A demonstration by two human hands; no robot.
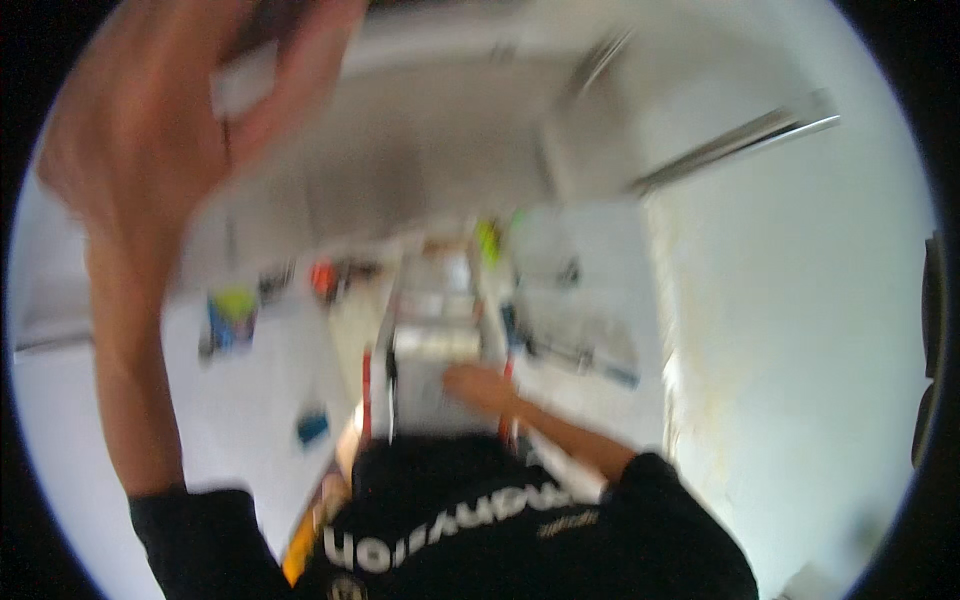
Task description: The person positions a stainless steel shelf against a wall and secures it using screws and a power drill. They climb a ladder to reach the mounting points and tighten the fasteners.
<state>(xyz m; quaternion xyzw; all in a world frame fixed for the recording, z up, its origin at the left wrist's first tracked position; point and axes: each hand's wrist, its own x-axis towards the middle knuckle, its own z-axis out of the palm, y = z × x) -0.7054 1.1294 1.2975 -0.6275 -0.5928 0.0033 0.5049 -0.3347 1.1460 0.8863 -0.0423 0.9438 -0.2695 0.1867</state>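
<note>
1. Grey metal stepladder top [440, 385] is touched by the right hand [478, 385], laid flat with fingers spread.
2. Red-trimmed side rails are seen just beside that hand.
3. Open white floor [800, 350] lies to its right.
4. Raised near the camera, the left hand [170, 110] is curled loosely; its hold cannot be told through blur.

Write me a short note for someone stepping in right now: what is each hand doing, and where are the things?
Left hand: raised near the camera, fingers curled; whether it holds anything is too blurred to tell.
Right hand: reaching down, resting on a grey step of the ladder.
Small blurred items lie on the white surface to the left.
Done and left: the picture is too smeared to judge.
</note>
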